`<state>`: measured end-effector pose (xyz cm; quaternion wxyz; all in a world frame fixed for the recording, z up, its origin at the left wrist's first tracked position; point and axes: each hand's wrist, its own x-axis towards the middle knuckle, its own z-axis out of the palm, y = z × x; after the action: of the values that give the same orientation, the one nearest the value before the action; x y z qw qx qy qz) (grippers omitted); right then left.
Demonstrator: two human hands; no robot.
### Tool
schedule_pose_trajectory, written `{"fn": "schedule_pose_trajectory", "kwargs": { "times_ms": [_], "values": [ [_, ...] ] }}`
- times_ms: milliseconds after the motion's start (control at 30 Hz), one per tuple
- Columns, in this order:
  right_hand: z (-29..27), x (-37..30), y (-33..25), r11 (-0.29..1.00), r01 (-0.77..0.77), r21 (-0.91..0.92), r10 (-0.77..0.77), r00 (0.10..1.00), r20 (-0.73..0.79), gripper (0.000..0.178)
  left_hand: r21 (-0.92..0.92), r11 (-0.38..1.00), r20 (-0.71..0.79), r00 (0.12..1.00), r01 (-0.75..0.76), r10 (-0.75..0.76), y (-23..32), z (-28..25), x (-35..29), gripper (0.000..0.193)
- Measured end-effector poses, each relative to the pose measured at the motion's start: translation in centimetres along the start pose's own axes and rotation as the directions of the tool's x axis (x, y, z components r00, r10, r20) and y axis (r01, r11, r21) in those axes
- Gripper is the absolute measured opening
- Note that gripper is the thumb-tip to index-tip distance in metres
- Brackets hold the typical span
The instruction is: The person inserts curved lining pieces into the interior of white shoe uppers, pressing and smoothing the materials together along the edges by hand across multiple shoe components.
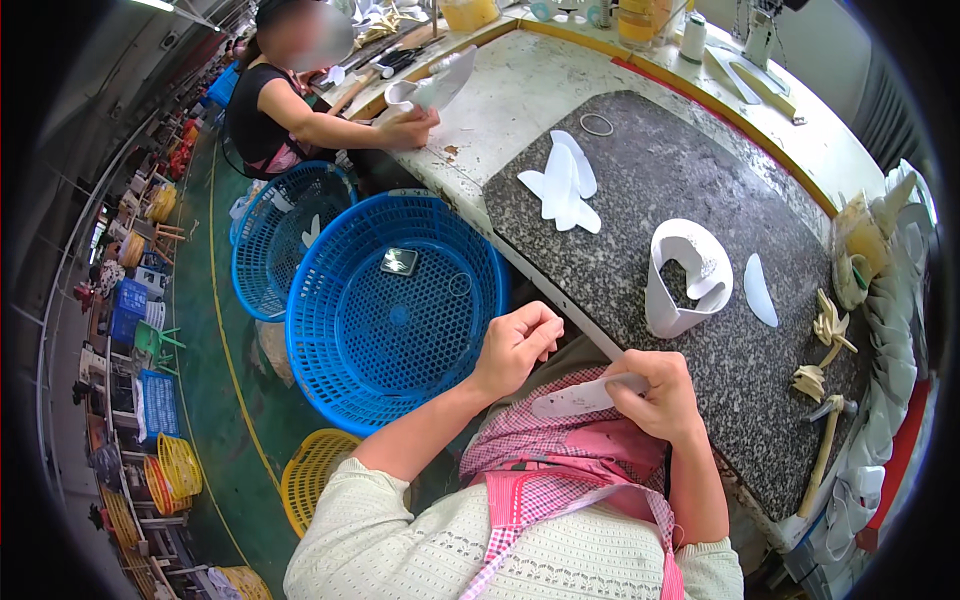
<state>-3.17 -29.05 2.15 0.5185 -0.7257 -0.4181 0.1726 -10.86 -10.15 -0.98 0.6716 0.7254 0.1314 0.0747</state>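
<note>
Strip [575, 400] sits pinched in the right hand [655, 395], over the apron [610, 445], near the slab [640, 180]; I see the left hand [518, 345] curled nearly closed beside the blue basket [400, 350], but cannot tell whether it holds anything

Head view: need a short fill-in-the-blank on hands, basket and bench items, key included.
1. The person's ____ hand grips a flat pale piece.
2. The largest basket is ____ in colour.
3. The white cluster lies on the ____ side (left/right) of the curled white piece.
4. The metal-headed, long-handled tool is a ____.

Missing words: right; blue; left; hammer.
</note>
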Motion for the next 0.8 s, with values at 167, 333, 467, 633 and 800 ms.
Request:
{"fn": "schedule_pose_trajectory", "kwargs": {
  "times_ms": [167,333,467,633,800],
  "values": [
    [-0.8,-0.4,0.3,0.997,-0.078,-0.002,0.078,0.991,-0.109,0.009,0.484,0.848,0.222,0.967,-0.218,0.122,-1.1,-2.2,-0.4,0.033],
    [-0.4,-0.5,0.5,0.995,-0.072,-0.063,0.068,0.996,-0.062,0.008,0.641,0.708,0.29,0.947,-0.297,0.134,-1.8,-2.3,-1.3,0.03],
    [0.0,-0.8,1.1,0.976,-0.04,-0.212,0.039,0.999,-0.01,0.009,0.415,0.79,0.366,0.877,-0.452,0.31,-0.1,0.6,-1.1,0.033],
    [-0.4,-1.5,0.8,0.985,-0.136,-0.107,0.127,0.988,-0.091,0.012,0.389,0.837,0.483,0.859,-0.384,0.169,0.3,2.3,-1.8,0.023],
    [-0.8,-2.2,0.7,0.977,-0.211,0.003,0.209,0.966,-0.149,0.012,0.23,0.962,0.303,0.95,-0.146,0.072,0.7,2.7,-2.3,0.026]
  ]
}}
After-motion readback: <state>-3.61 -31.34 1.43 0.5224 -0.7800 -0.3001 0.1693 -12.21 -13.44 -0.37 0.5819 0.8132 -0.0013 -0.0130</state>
